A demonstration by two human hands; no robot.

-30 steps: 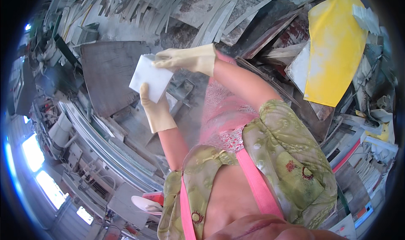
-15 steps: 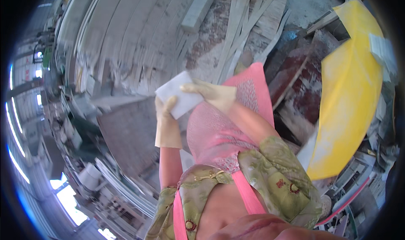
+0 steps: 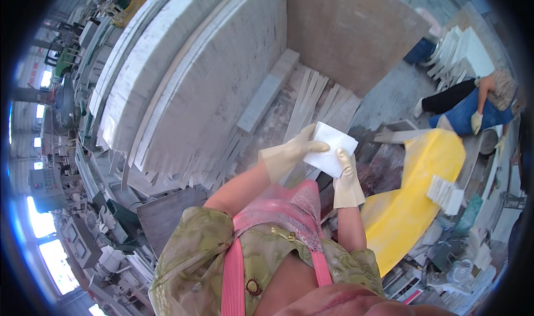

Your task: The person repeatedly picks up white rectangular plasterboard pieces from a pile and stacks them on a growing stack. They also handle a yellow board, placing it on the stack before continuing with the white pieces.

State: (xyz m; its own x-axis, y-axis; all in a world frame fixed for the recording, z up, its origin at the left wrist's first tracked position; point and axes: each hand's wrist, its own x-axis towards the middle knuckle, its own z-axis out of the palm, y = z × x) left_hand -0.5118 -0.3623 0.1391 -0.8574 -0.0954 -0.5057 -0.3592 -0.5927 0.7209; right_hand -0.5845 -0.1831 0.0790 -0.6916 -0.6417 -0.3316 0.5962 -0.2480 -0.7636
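I hold a white, roughly square tile [image 3: 329, 142] in front of my body, tilted. Its edge looks layered, and I cannot tell whether it is one piece or a thin stack. My left hand [image 3: 296, 149], in a cream rubber glove, grips its left side with the thumb across the top face. On the lower right, my right hand [image 3: 348, 180], gloved the same way, closes on the tile with its thumb on the face. The undersides of both hands' grips are hidden.
To my right stretches a yellow sheet [image 3: 411, 199], with a stack of white tiles [image 3: 445, 195] on it. Tall stone slabs [image 3: 217, 77] lean at the left. Pale strips [image 3: 306, 105] lie ahead, before a brown board [image 3: 356, 32]. A co-worker [image 3: 486, 102] bends at the far right.
Both hands have carried the tile from my left over to my right, still gripping it. My view has turned right, bringing the co-worker and the tile stack on the yellow sheet into sight.
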